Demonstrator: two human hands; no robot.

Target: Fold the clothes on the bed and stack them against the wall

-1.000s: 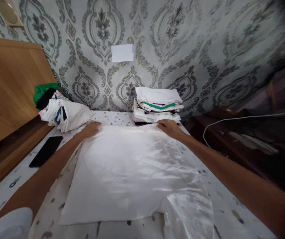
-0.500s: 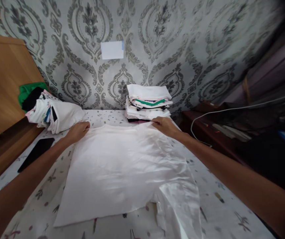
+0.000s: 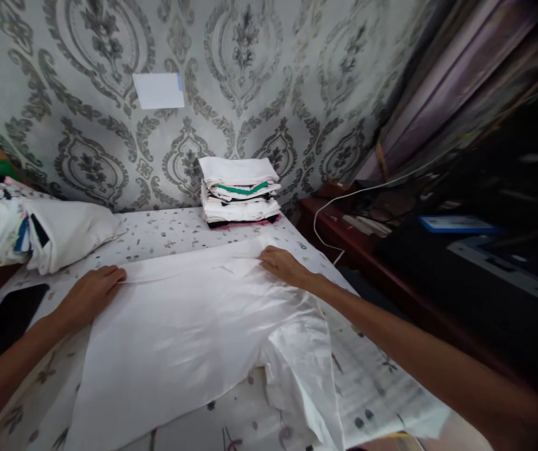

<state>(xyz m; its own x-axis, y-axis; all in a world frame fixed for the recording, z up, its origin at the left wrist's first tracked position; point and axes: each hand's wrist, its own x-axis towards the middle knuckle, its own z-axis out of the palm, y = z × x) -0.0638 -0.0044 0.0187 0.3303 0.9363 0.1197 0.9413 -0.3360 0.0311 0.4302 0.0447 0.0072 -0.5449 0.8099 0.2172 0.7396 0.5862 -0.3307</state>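
Note:
A white T-shirt (image 3: pixel 170 338) lies spread over the printed bedsheet, one sleeve (image 3: pixel 292 376) hanging crumpled at the near right. My left hand (image 3: pixel 94 294) is closed on its fabric at the left side. At the right, my right hand (image 3: pixel 282 266) pinches the same cloth, with loose wrinkles running from the fingers. A strip of white fabric shows beyond both hands, on the wall side. Part of the near hem runs out of the frame at the bottom.
Against the wall stands a neat stack of folded clothes (image 3: pixel 240 191). A heap of clothes (image 3: pixel 57 232) lies at the left, with a black phone (image 3: pixel 8 322) nearer me. A dark red table (image 3: pixel 329 219) with a white cable (image 3: pixel 357 196) flanks the bed at the right.
Both hands have come back from the shirt's far edge towards me, drawing its fabric along. The view has turned to the right.

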